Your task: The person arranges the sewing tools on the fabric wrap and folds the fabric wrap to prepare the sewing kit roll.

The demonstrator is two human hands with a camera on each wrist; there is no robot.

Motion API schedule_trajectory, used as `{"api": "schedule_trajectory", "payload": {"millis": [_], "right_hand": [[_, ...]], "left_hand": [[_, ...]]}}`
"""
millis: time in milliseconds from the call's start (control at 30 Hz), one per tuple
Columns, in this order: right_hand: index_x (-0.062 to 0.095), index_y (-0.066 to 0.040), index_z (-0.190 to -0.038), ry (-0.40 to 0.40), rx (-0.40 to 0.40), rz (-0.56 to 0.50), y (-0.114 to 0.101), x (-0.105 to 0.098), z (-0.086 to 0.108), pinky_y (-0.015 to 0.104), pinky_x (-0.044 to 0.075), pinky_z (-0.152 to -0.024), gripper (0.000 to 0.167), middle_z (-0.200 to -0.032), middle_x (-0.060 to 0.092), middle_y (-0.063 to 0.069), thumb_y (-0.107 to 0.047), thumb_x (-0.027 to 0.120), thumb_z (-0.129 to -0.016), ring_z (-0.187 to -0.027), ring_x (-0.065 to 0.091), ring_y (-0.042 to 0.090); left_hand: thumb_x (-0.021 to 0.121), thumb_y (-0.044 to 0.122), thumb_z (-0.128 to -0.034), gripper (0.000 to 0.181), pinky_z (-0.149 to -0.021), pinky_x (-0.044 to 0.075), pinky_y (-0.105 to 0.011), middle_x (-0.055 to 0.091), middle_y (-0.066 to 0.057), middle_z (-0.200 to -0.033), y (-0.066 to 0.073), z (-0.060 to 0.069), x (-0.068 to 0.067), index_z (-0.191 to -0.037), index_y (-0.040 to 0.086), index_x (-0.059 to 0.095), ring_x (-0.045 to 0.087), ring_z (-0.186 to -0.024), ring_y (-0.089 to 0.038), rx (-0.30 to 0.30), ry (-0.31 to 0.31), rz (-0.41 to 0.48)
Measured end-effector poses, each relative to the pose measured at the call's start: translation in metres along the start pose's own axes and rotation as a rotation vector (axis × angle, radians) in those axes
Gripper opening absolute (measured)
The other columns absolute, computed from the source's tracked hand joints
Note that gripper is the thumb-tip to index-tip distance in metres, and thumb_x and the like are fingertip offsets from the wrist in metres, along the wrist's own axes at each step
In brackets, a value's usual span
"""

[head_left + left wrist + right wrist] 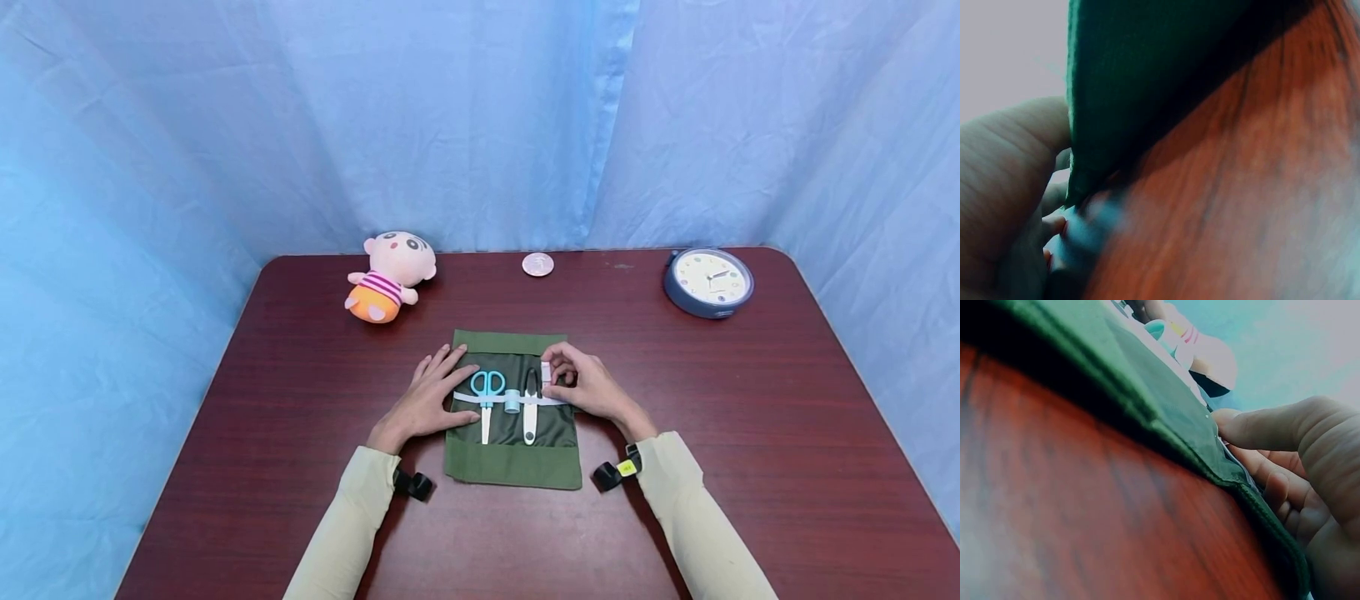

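Rests spread-fingered left hand on soft-looking pouch, lower centre, pinching likely light white piece, best held by ends, with right hand.

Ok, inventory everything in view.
curtains: count unclear, blue, around table
table: 1, reddish-brown, below
plush toy: 1, pink/orange, far left
disc: 1, pale pink, far middle
clock: 1, blue/white, far right
cloth organiser: 1, green, table's centre
strap: 1, white, across organiser
scissors: 1, blue/silver, organiser's left
cylinder: 1, light blue, right of scissors
slim tool: 1, black/white, right of cylinder
small item: 1, pink/white, organiser's right
wrist cameras: 2, black, at wrists
sleeves: 2, beige, forearms
left hand: 1, on organiser's left
right hand: 1, pinching small item
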State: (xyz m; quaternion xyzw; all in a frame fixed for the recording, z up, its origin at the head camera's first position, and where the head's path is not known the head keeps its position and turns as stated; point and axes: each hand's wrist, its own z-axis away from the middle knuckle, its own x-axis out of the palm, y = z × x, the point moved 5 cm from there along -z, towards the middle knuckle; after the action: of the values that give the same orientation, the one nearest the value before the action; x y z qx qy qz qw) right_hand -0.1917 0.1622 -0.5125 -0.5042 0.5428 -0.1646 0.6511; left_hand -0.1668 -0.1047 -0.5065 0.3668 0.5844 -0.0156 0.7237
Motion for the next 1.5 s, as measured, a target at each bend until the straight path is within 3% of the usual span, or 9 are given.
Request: {"api": "schedule_trajectory", "payload": {"millis": [233, 567, 800, 1133, 1500], "right_hand": [[0.061, -0.012, -0.116, 0.017, 0.003, 0.001, 0.0002, -0.0006, -0.0007, 0.020, 0.044, -0.064, 0.035, -0.084, 0.066, -0.001, -0.016, 0.079, -0.087, -0.070, 0.057, 0.006], [0.067, -0.009, -0.107, 0.106, 0.026, -0.036, -0.0004, -0.0016, -0.0023, 0.019, 0.048, -0.063, 0.014, -0.088, 0.072, 0.009, -0.015, 0.069, -0.095, -0.071, 0.059, 0.003], [0.067, -0.006, -0.104, 0.136, 0.031, -0.055, 0.0006, -0.0015, -0.0034, 0.018, 0.048, -0.060, 0.013, -0.085, 0.072, 0.011, -0.011, 0.071, -0.093, -0.067, 0.058, 0.000], [0.068, -0.005, -0.103, 0.118, 0.066, -0.078, 0.0007, -0.0020, -0.0031, 0.017, 0.049, -0.063, 0.013, -0.087, 0.071, 0.013, -0.011, 0.071, -0.092, -0.070, 0.058, 0.000], [0.068, 0.002, -0.100, 0.141, 0.071, -0.021, -0.0009, -0.0007, -0.0021, 0.016, 0.043, -0.059, 0.010, -0.081, 0.068, 0.018, -0.001, 0.070, -0.090, -0.065, 0.052, 0.000]], "left_hand": [[0.074, 0.047, -0.0863, 0.074, -0.124, 0.012, -0.063, 0.022, -0.011, -0.168, -0.0004, 0.0003, -0.0002, -0.149, 0.017, 0.048, 0.012, -0.158, -0.037, -0.002, 0.006, -0.002], [0.075, 0.047, -0.0861, 0.074, -0.124, 0.012, -0.062, 0.023, -0.010, -0.168, -0.0004, 0.0002, -0.0002, -0.149, 0.017, 0.049, 0.013, -0.158, -0.037, 0.002, 0.011, 0.001], [0.074, 0.048, -0.0861, 0.075, -0.124, 0.011, -0.062, 0.022, -0.010, -0.169, -0.0008, 0.0002, -0.0007, -0.149, 0.018, 0.048, 0.012, -0.158, -0.037, -0.004, 0.005, 0.000], [0.074, 0.047, -0.0860, 0.074, -0.124, 0.013, -0.063, 0.023, -0.010, -0.168, -0.0007, -0.0005, -0.0019, -0.149, 0.018, 0.048, 0.013, -0.158, -0.037, -0.001, 0.015, 0.005], [0.074, 0.047, -0.0862, 0.075, -0.124, 0.011, -0.063, 0.022, -0.010, -0.168, 0.0000, 0.0000, -0.0025, -0.150, 0.018, 0.048, 0.012, -0.158, -0.037, -0.004, 0.006, 0.011]]}}
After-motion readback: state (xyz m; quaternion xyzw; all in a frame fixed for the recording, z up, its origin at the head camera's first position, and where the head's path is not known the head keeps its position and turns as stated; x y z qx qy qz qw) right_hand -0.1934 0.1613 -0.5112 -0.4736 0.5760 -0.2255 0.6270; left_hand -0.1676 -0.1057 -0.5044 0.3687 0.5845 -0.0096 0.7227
